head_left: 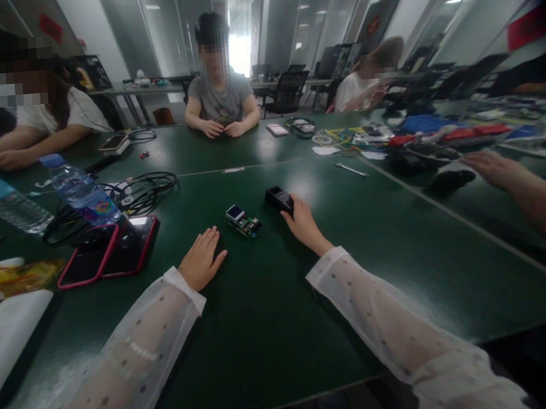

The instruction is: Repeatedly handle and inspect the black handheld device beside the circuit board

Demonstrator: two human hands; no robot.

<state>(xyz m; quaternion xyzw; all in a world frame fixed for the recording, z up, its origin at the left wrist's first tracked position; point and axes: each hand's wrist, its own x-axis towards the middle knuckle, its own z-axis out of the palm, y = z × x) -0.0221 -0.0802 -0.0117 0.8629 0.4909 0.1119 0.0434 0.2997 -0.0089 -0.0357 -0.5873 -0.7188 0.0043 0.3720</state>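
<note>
On the green tabletop point(263, 319) my left hand point(202, 260) lies flat, palm down, its fingers stretched out and holding nothing. A small circuit board with a little screen point(243, 220) sits just ahead and to the right of it, not touched by either hand. My right hand point(304, 221) has its thumb and fingers closed around the near end of a black box-shaped handheld device point(276, 198). The device rests on or very near the table, its far end pointing away to the left; its kind does not show.
Two red-edged phones point(132, 247), water bottles point(83, 194) and black cables point(153, 192) lie on the left. A white box point(10, 345) sits at the near left. A wrench point(351, 170) lies ahead right, before cluttered cables point(343, 137). Another person's hand point(494, 168) reaches in from the right.
</note>
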